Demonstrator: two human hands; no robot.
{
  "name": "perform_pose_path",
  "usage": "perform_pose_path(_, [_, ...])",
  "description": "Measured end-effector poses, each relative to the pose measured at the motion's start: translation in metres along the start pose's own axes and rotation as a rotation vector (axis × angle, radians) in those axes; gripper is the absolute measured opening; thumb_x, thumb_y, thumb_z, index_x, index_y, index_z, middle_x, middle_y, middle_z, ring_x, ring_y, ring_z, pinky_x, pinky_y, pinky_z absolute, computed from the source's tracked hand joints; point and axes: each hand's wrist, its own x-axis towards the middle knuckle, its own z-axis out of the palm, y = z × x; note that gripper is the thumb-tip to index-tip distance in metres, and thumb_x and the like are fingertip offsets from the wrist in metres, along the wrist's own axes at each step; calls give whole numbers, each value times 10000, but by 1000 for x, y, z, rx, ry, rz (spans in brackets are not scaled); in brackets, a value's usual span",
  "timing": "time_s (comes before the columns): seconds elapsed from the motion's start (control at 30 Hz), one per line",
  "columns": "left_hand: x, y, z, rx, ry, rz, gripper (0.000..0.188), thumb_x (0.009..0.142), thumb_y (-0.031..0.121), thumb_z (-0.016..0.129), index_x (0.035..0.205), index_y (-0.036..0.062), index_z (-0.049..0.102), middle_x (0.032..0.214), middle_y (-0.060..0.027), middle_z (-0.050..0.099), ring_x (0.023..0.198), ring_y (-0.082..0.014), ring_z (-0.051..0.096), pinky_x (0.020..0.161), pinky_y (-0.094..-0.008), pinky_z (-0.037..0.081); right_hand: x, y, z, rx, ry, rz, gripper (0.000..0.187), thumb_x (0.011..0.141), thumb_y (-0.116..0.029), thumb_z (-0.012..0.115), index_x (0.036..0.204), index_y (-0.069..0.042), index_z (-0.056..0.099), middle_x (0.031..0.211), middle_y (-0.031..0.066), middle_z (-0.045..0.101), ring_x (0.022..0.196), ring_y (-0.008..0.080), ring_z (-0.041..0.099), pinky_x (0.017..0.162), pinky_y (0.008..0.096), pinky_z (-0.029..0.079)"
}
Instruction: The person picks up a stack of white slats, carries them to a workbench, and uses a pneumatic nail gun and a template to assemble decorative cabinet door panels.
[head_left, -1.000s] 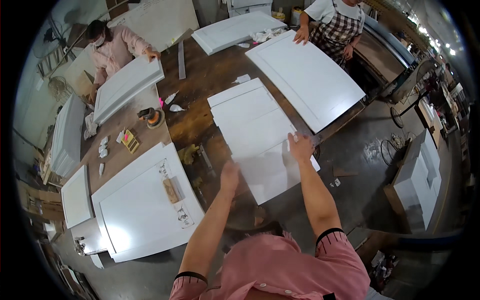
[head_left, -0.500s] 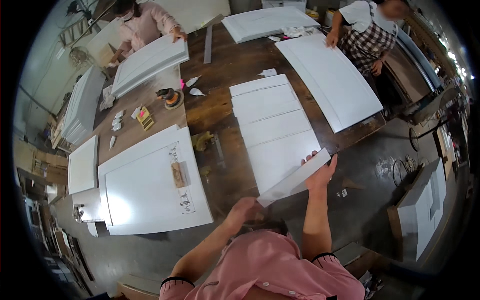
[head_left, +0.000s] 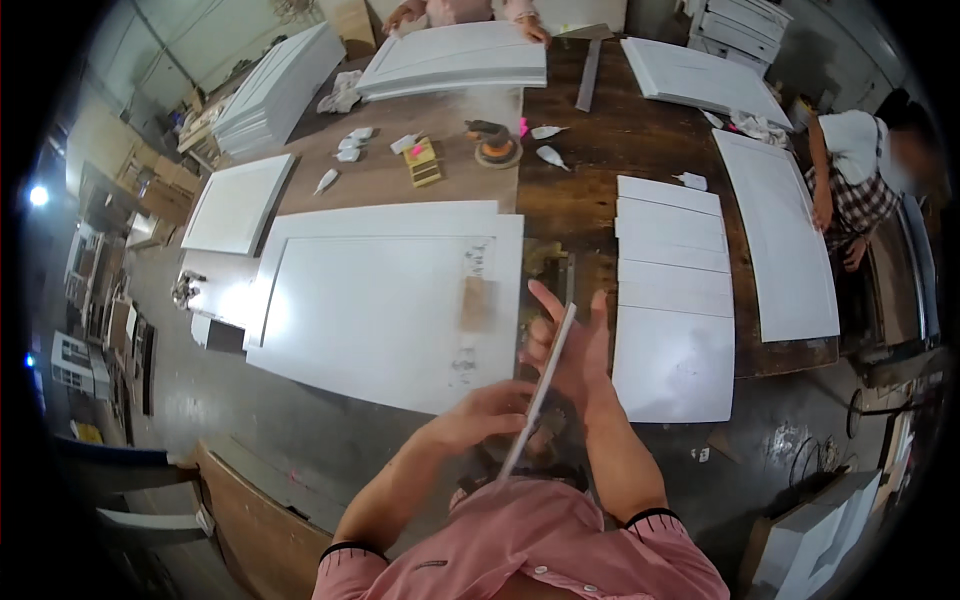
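A narrow white board (head_left: 539, 392) stands edge-on to me, tilted, between my hands and close to my chest. My right hand (head_left: 580, 357) grips it near its far end, fingers to its left, thumb raised at the right and index finger pointing out. Blurred, my left hand (head_left: 485, 410) has its fingers apart, the tips at the board's left side lower down. To the left lies a large white panel door (head_left: 370, 300) with dark writing and a tan block (head_left: 473, 303) on it. On the right, several white boards (head_left: 672, 340) lie in an overlapping row.
On the brown table (head_left: 565, 205) are an orange sander (head_left: 495, 148), a yellow box (head_left: 423, 165) and small white bottles (head_left: 551, 157). A person (head_left: 865, 165) stands right by a white panel (head_left: 780, 240). Another person's hand (head_left: 535, 30) touches stacked doors (head_left: 455, 65) at the back.
My view has swung left. The white board has come off the right-hand row toward my chest and turned from its broad face to its edge. My left hand's fingers have spread.
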Motion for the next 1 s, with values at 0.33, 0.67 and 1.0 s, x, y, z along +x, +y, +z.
perform_pose_path(0.33, [-33, 38, -144, 352, 641, -56, 450, 932, 249, 729, 1306, 16, 638, 1119, -133, 629, 1011, -222, 680, 825, -402, 612, 109, 84, -47, -2372, 634, -476, 627, 737, -372, 835, 1327, -253, 659, 1433, 90, 518, 1401, 317, 428, 1156, 575, 313])
perform_pose_path(0.67, [27, 50, -142, 1128, 856, -69, 531, 825, 394, 750, 1215, 42, 666, 1229, -195, 608, 1099, -393, 651, 922, -498, 548, 113, 89, -51, -2349, 695, -501, 529, 779, -374, 842, 1284, -289, 710, 1443, 52, 506, 1417, 343, 409, 1160, 538, 358])
perform_pose_path(1.0, [53, 36, -147, 1141, 893, -87, 542, 872, 345, 712, 1281, 0, 623, 1248, -180, 578, 1146, -388, 604, 942, -491, 529, 116, 87, -56, -2336, 674, -550, 574, 726, -329, 837, 1282, -267, 707, 1417, 109, 522, 1373, 385, 446, 1132, 518, 399])
